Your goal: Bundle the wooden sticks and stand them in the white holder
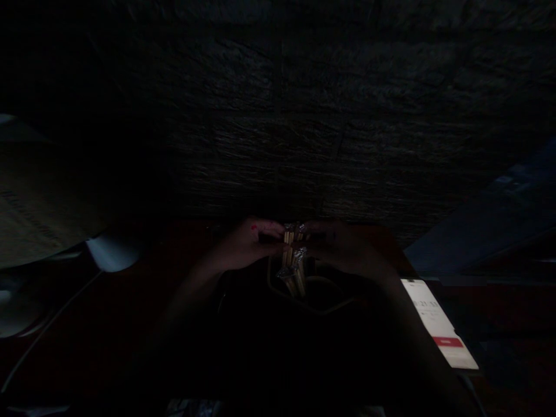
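Note:
The scene is very dark. My left hand (pixel 256 240) comes in from the left, its thumb and fingers closed on small pale tan sticks (pixel 288 255) with shiny foil-like ends. From the other side, my right hand (pixel 332 240) closes its fingers on the same group. Just below the fingers, more foil-tipped sticks (pixel 296 282) lean together inside a dark open container (pixel 324 313) with a faint angular rim. What exact kind of sticks they are cannot be made out, and the container's inside is mostly lost in shadow.
A lit phone (pixel 441 324) with a timer on its screen lies on the right of the dark reddish table (pixel 152 278). At left are a brown printed bag or box (pixel 43 202), a white object (pixel 115 255) and a thin cable (pixel 56 321). Behind stands a rough block wall (pixel 278 116).

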`<state>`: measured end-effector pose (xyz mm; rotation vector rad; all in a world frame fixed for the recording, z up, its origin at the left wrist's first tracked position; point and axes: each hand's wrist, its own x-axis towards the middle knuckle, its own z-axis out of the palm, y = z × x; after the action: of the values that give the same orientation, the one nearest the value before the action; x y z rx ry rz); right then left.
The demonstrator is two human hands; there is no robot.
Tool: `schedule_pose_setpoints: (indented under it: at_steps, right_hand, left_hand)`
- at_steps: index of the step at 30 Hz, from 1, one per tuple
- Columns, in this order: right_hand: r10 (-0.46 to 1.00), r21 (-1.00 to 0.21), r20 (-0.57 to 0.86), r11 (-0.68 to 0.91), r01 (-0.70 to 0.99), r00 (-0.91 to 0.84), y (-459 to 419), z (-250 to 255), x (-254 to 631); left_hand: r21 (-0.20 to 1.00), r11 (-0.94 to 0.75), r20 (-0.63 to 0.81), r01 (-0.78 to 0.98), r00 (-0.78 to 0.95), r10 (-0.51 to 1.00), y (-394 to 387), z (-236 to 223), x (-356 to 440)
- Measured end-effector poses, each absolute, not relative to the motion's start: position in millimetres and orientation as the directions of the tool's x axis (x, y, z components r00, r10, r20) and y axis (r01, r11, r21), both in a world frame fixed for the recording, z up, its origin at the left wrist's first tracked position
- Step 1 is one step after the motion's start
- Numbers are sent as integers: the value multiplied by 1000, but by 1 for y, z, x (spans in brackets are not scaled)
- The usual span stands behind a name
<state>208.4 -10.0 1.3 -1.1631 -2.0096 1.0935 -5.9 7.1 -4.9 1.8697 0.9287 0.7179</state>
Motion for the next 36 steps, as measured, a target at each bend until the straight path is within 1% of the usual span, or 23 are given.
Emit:
schedule_pose_setpoints:
  at_steps: [4,8,10,16,18,24,30,33,36]
  right_hand:
    - [891,-863,50,266,430,-452,-10,1,210]
    - [835,-919,30,240,314,-550,-10,-1,217]
    - [832,-932,18,215,293,-555,-10,-2,221]
    - [888,-901,60,245,357,-457,-11,2,218]
    - [886,-899,38,233,371,-463,-12,4,216]
    - [863,-928,13,198,315,-505,-11,0,217]
    - [892,-886,61,255,387,-449,-12,3,213]
    - [895,-881,71,263,393,-440,-12,2,212]
    - [890,-868,115,306,392,-442,-11,-1,212]
  left_hand:
    - [900,-313,96,303,562,821,6,-4,-4]
    - [894,-311,85,323,560,824,6,-3,-3]
    - [884,-317,81,342,556,827,6,-3,-3]
    - [859,-338,83,383,548,832,5,-3,-4]
    - [859,-343,87,380,552,829,5,-2,-4]
    - [863,-325,78,386,534,842,5,-1,-3]
    - [862,-344,86,372,560,824,5,-2,-6]
    - [862,-362,107,356,570,815,6,-2,-6]
    - [856,-374,115,358,573,812,6,-3,-5]
